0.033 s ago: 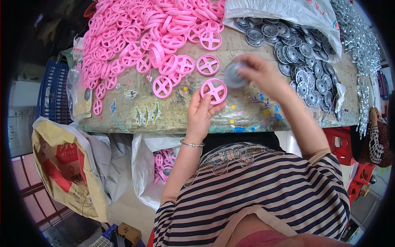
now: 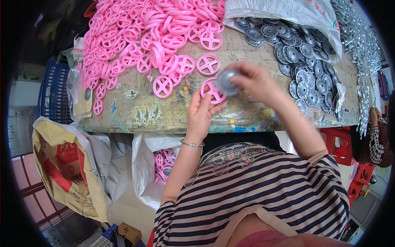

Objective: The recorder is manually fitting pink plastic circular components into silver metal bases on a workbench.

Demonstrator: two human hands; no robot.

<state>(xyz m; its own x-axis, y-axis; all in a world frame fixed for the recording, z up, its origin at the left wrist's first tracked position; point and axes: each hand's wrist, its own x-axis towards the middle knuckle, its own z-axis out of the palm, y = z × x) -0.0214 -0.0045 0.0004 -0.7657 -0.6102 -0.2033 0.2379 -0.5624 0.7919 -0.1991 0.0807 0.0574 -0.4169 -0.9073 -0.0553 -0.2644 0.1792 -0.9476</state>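
Between the thumb and fingers of my left hand is a pink four-spoked plastic wheel, held above the near part of the table. My right hand pinches a round grey plastic disc, blurred by motion. The disc overlaps the right side of the wheel in view; whether they touch, I cannot tell. Just beyond my hands lies a loose pink wheel. A large heap of pink wheels covers the far left of the table, and grey discs are piled at the right.
A white plastic sack lies over the far discs, beside silver tinsel. Below the table edge, a white bag holds pink and grey pieces. An open paper sack stands left of it. Red stools are at the right.
My right hand has carried the grey disc left and slightly nearer, so it now overlaps the pink wheel in view. My left hand has stayed in place.
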